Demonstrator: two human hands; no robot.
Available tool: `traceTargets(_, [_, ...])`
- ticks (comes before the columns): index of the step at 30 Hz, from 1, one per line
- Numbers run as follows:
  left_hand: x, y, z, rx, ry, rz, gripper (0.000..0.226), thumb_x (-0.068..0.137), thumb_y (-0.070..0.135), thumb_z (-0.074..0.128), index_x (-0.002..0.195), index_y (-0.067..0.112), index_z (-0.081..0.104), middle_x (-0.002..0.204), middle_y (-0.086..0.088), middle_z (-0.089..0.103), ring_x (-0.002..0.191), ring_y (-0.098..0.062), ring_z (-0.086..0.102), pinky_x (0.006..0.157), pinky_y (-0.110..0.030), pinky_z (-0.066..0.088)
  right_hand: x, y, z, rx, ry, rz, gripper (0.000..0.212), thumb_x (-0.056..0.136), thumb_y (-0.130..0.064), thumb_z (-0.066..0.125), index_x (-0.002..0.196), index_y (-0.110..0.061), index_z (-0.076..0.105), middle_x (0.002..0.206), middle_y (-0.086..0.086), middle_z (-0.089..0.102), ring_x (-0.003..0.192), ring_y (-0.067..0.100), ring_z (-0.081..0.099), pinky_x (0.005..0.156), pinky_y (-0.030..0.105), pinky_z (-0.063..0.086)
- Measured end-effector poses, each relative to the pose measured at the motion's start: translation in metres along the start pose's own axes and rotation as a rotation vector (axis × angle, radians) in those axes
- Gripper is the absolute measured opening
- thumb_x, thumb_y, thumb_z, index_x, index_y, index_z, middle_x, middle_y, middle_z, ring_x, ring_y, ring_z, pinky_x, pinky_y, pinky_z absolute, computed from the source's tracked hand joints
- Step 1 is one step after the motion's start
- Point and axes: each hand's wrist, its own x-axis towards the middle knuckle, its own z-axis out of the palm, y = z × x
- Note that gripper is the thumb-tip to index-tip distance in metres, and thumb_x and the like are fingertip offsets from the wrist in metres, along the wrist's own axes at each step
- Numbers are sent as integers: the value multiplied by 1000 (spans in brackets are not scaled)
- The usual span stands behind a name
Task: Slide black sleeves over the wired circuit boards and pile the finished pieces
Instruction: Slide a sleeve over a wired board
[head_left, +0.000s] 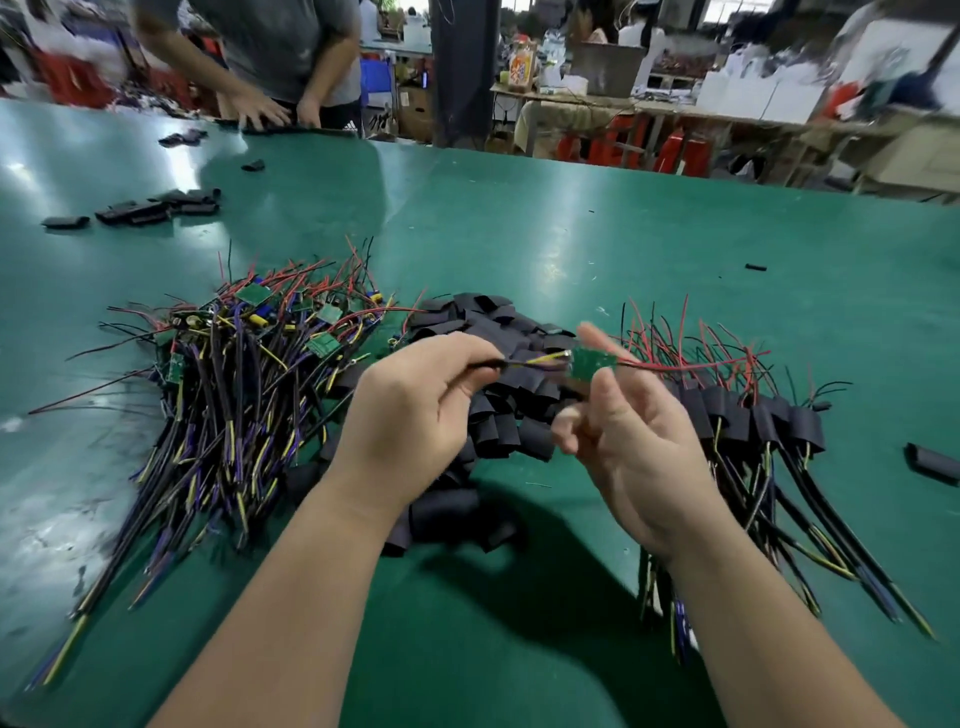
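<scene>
A small green circuit board (589, 362) with red wires on its right and a black cable on its left hangs above the table's middle. My left hand (415, 410) pinches that black cable just left of the board. My right hand (631, 436) is below and right of the board, fingers blurred; thumb and forefinger seem to touch the board. A heap of loose black sleeves (498, 332) lies right behind my hands. Bare wired boards (249, 343) are piled on the left. Sleeved pieces (748, 415) lie in a row on the right.
The green table (571, 223) stretches far back. More black sleeves (156, 208) lie at the far left, one stray sleeve (932, 462) at the right edge. Another person's hands (260, 111) work at the table's far side. Cluttered benches stand behind.
</scene>
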Motion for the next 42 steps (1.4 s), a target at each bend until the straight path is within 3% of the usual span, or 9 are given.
traceTargets(7, [-4,5,4,-7,-164,-18,33,87,2,59,118,10,68,92,-3,71,86,-23,66,74,-38,53,2,-11,-6,76,166,-60,18,68,-4,63,75,-15,75,75,2,72,61,13,68,62,17,54])
traceTargets(12, [-7,10,13,33,-207,20,33,87,9,62,119,3,66,74,-9,66,69,-28,60,62,-39,51,1,-4,1,23,129,-22,18,71,-11,64,89,-11,69,71,6,71,62,15,68,61,20,54])
traceTargets(16, [-8,13,12,-158,-221,-123,40,89,13,61,128,14,59,83,4,73,60,-1,55,61,-19,46,2,-5,-3,-77,161,-31,13,75,-22,64,81,-14,73,65,5,67,53,14,60,53,18,48])
traceTargets(20, [-10,15,12,-293,-268,-192,22,92,11,58,113,17,56,76,7,73,47,13,47,51,-3,30,4,-3,-7,-155,229,30,14,77,-27,62,72,-15,67,57,1,60,48,12,51,48,17,41])
traceTargets(29, [-8,2,19,-261,-318,-406,11,91,14,63,87,16,73,61,17,65,49,0,59,51,-17,49,7,4,-7,-16,125,77,17,71,-17,66,84,-7,66,72,3,71,61,14,67,57,19,52])
traceTargets(31, [-7,-2,17,-192,-275,-393,12,90,15,64,83,18,73,58,14,63,50,0,57,53,-13,45,8,8,-10,-287,129,19,14,72,-10,73,85,-11,68,75,-1,72,65,12,67,62,20,52])
traceTargets(35, [-7,-6,11,-75,-280,-390,19,93,13,58,77,11,68,60,9,65,56,5,55,56,-4,37,8,21,-12,-1294,-66,-66,19,80,-17,74,99,-18,71,99,-5,69,89,11,63,84,19,46])
traceTargets(38, [-8,-8,8,-39,-316,-404,25,95,11,53,73,10,64,60,3,65,51,6,51,52,-6,34,11,28,-11,-1499,-221,-14,37,87,-27,68,121,-14,63,123,3,60,116,21,53,95,21,32])
traceTargets(42, [-7,-9,6,-27,-328,-407,24,95,10,53,74,9,63,60,3,65,51,4,51,52,-6,34,14,17,-11,-1522,-145,-7,23,83,-29,72,98,-11,67,101,5,63,93,23,57,73,21,32])
